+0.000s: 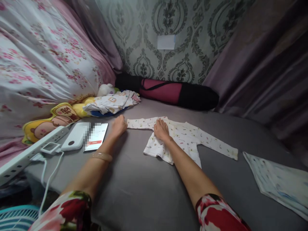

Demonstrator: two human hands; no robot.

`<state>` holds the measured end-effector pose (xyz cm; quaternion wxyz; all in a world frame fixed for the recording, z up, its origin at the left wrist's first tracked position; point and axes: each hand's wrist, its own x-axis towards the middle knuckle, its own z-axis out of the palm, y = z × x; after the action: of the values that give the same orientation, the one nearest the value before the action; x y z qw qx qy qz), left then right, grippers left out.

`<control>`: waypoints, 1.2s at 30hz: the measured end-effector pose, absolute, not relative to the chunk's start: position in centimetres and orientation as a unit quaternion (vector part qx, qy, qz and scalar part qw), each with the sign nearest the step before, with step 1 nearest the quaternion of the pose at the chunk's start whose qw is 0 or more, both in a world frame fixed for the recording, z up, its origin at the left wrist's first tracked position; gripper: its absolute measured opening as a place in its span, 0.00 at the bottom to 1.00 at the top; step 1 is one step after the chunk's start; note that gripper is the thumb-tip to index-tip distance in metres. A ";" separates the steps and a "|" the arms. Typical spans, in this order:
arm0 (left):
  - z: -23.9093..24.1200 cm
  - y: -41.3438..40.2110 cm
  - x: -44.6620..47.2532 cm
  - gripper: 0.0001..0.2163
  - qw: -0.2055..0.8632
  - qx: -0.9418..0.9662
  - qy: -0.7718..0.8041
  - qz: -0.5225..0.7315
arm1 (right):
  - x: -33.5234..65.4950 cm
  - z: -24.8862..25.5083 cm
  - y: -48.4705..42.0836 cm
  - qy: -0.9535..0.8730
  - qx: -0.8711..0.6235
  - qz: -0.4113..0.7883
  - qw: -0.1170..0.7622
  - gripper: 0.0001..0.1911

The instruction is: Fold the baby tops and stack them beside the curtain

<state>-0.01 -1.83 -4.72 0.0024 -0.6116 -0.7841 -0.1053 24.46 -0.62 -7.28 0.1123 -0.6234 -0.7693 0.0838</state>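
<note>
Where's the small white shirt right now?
In the head view, the shirt lies spread on the grey sheet near the middle, between the phone at left and the folded cloth at right, with the right hand on it.

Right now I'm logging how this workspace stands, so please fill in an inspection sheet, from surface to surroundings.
Surface: grey fabric, largely smooth.
Work items: patterned white shirt, laid out with sleeves extended sideways.
Clutter: phone, white device and rumpled clothes at left; folded cloth at right.
Grips: left grip closed at one cuff; right grip flat on the shirt.
Cables: white cable near the power strip, hanging down at near left.
Surroundings: patterned wall, curtains both sides, black-and-maroon bag along the wall.
</note>
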 end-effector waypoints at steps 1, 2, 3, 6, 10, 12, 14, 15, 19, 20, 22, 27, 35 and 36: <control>-4.6 -1.2 -0.1 0.17 -0.016 -0.596 -0.795 -0.113 | 24.5 -7.0 -0.5 -0.771 -0.621 0.082 0.110 0.27; -4.5 -0.5 -0.1 0.18 -0.034 -0.585 -0.802 -0.117 | 24.6 -6.6 -0.4 -0.773 -0.619 0.080 0.110 0.26; -4.4 0.1 -0.1 0.19 -0.053 -0.577 -0.807 -0.117 | 24.7 -6.2 -0.2 -0.774 -0.618 0.080 0.108 0.25; -4.3 1.5 0.2 0.21 -0.107 -0.563 -0.814 -0.096 | 24.9 -5.2 0.6 -0.758 -0.639 0.084 0.106 0.22; -4.0 2.2 0.6 0.17 -0.125 -0.566 -0.812 -0.068 | 24.7 -5.1 1.4 -0.721 -0.678 0.088 0.112 0.21; -3.8 2.2 0.5 0.15 -0.140 -0.570 -0.807 -0.062 | 24.3 -5.4 1.3 -0.710 -0.688 0.081 0.129 0.20; -3.6 2.3 0.4 0.13 -0.160 -0.573 -0.800 -0.070 | 23.9 -5.7 1.1 -0.701 -0.693 0.071 0.152 0.20; -3.6 2.3 0.3 0.12 -0.161 -0.578 -0.796 -0.085 | 23.7 -5.9 0.9 -0.698 -0.695 0.066 0.162 0.20; -4.0 2.4 0.5 0.10 -0.118 -0.580 -0.787 -0.175 | 22.9 -6.2 0.7 -0.690 -0.699 0.052 0.182 0.21; -4.1 2.4 0.6 0.10 -0.107 -0.576 -0.789 -0.187 | 22.7 -6.2 0.7 -0.689 -0.700 0.051 0.183 0.22; -4.3 2.1 1.0 0.13 -0.091 -0.572 -0.795 -0.180 | 22.5 -6.3 0.7 -0.687 -0.702 0.047 0.183 0.23; -4.3 0.7 1.8 0.17 -0.037 -0.618 -0.780 -0.086 | 22.2 -6.5 0.6 -0.685 -0.702 0.031 0.191 0.24; -3.4 0.8 4.8 0.16 0.059 -0.688 -0.718 -0.092 | 22.1 -6.9 0.4 -0.690 -0.693 0.002 0.211 0.24; -3.7 0.9 5.8 0.17 0.030 -0.728 -0.677 -0.103 | 22.2 -7.0 0.4 -0.689 -0.693 -0.001 0.211 0.24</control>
<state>5.77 0.87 -3.74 0.0303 -0.7280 -0.6772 -0.1026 22.15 0.43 -6.98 0.2109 -0.6932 -0.6892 -0.0015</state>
